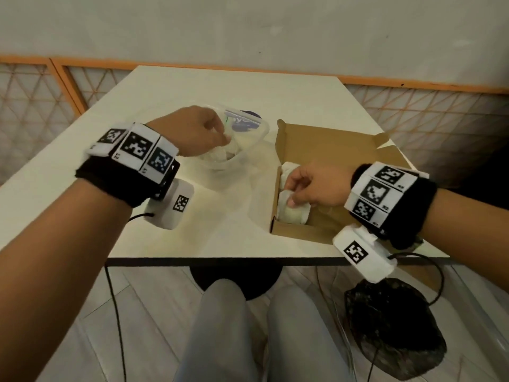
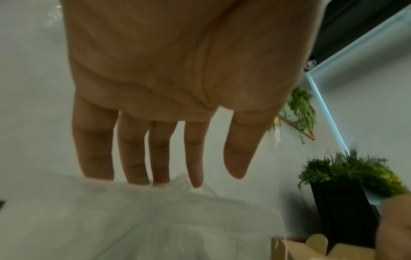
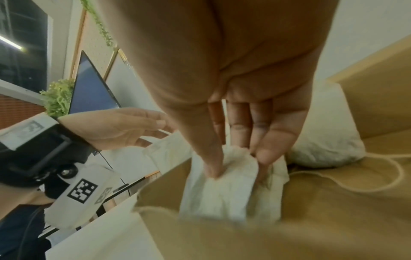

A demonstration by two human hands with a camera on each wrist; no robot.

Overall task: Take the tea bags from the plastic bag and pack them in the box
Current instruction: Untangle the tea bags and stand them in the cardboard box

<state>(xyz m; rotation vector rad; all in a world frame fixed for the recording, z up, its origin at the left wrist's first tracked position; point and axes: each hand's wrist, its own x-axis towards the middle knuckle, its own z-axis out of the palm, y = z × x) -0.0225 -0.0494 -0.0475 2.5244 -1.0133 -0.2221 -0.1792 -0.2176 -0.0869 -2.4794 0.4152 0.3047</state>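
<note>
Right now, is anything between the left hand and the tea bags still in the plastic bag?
Nothing visible. The left hand hangs over the plastic bag, whose mouth gapes open, fingers straight at its rim.

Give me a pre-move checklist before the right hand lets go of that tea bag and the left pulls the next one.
1. Right hand pinches the tea bag: ok.
2. Tea bag is inside the box, at its left wall: ok.
3. Tea bag lies flat on the box floor: cannot tell.
4. Left hand fingers straight, at the plastic bag mouth: ok.
5. Left hand grips the next bag: not ok.
6. Box lid open: ok.
</note>
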